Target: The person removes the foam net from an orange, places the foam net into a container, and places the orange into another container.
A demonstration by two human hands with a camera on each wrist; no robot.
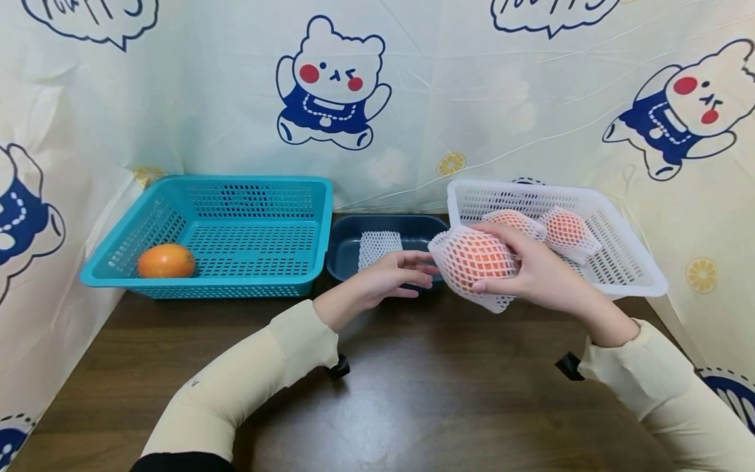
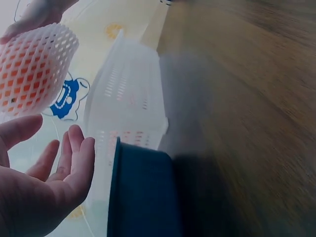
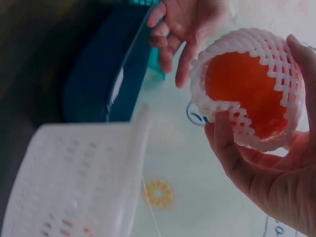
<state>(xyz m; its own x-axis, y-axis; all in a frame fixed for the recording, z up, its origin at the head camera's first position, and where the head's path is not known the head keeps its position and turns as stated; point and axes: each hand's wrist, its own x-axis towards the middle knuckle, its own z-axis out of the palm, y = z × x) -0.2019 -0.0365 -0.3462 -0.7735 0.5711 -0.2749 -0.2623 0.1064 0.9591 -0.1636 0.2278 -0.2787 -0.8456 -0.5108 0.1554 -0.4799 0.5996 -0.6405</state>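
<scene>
My right hand (image 1: 539, 272) grips an orange fruit in a white foam net (image 1: 474, 262), raised in front of the white basket. In the right wrist view the net (image 3: 249, 89) gapes on one side and bare orange skin shows. The left hand (image 1: 392, 278) hovers over the front of the dark blue tray (image 1: 339, 252), its fingers loosely bent and holding nothing, just left of the netted fruit. In the left wrist view that hand (image 2: 49, 182) has its palm turned up below the fruit. An empty foam net (image 1: 379, 246) lies in the tray.
A teal basket (image 1: 206, 283) on the left holds one bare orange fruit (image 1: 167, 261). On the right, the white basket (image 1: 643, 282) contains more netted fruits (image 1: 567, 231). All stand along the back of the brown wooden table (image 1: 413, 387), before a printed cloth (image 1: 413, 131).
</scene>
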